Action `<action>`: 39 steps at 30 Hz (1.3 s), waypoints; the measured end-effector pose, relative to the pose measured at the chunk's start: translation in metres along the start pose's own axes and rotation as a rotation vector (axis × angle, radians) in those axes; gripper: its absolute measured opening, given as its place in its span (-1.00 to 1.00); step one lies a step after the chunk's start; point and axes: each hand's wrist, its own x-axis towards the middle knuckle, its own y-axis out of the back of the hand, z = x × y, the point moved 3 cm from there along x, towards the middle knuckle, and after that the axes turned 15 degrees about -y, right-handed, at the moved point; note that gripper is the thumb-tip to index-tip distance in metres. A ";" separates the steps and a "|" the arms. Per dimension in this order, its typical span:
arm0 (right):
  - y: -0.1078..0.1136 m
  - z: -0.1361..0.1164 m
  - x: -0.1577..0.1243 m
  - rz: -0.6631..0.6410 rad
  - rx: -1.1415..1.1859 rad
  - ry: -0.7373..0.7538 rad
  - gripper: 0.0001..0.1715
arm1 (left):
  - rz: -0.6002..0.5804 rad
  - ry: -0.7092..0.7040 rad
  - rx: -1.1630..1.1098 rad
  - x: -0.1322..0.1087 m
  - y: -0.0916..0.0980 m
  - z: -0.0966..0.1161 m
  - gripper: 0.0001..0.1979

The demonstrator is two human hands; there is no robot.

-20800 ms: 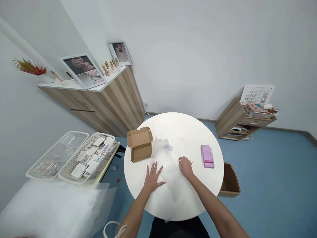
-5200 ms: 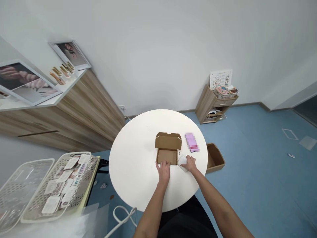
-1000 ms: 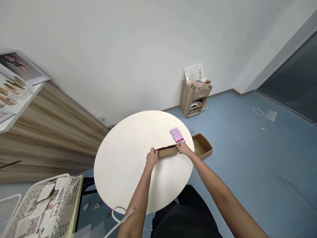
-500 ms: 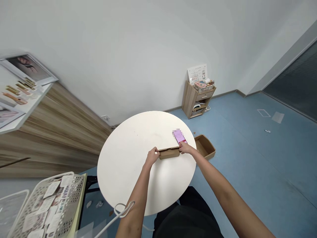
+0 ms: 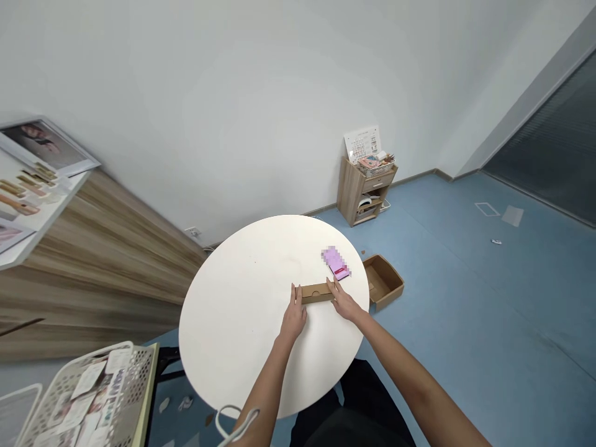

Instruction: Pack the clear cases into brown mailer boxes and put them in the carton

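Note:
A small brown cardboard box [image 5: 317,293] lies on the round white table [image 5: 233,316], its lid down and a half-round notch showing at the middle of the lid's front edge. My left hand [image 5: 294,315] grips the left end, fingers over the top and thumb at the front. At the right end my right hand [image 5: 343,302] holds the box in a like way, its fingers across the lid. Just beyond the right hand lies a flat lilac rectangle [image 5: 336,263] with a red band, like a phone; part of it is pixelated.
An open brown box [image 5: 384,279] sits on the blue floor right of the table. Against the wall stands a small wooden cabinet [image 5: 363,192] with a basket on top. A white basket of cards [image 5: 125,385] is at lower left, near a wood-grain counter [image 5: 107,248].
The box's lid, open before, is now down. Both hands have gone from the raised edges to lying over the box's ends. The view has shifted slightly.

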 end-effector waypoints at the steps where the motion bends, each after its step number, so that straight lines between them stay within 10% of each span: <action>1: -0.002 -0.001 -0.003 0.032 -0.013 0.010 -0.01 | 0.012 -0.026 0.026 -0.001 -0.003 0.001 -0.20; 11: 0.019 -0.007 -0.024 0.221 -0.101 0.097 -0.45 | 0.037 -0.121 0.154 0.009 0.020 -0.006 -0.54; 20: 0.140 0.048 -0.067 0.332 0.105 0.208 -0.51 | 0.103 -0.318 -0.155 0.063 0.022 0.092 -0.74; 31: 0.300 0.239 -0.031 0.134 0.112 0.165 -0.52 | 0.197 -0.178 -0.356 0.176 -0.174 0.222 -0.56; 39: 0.297 0.345 0.081 0.175 -0.286 -0.021 -0.51 | -0.078 0.081 -0.026 0.203 -0.338 0.195 -0.43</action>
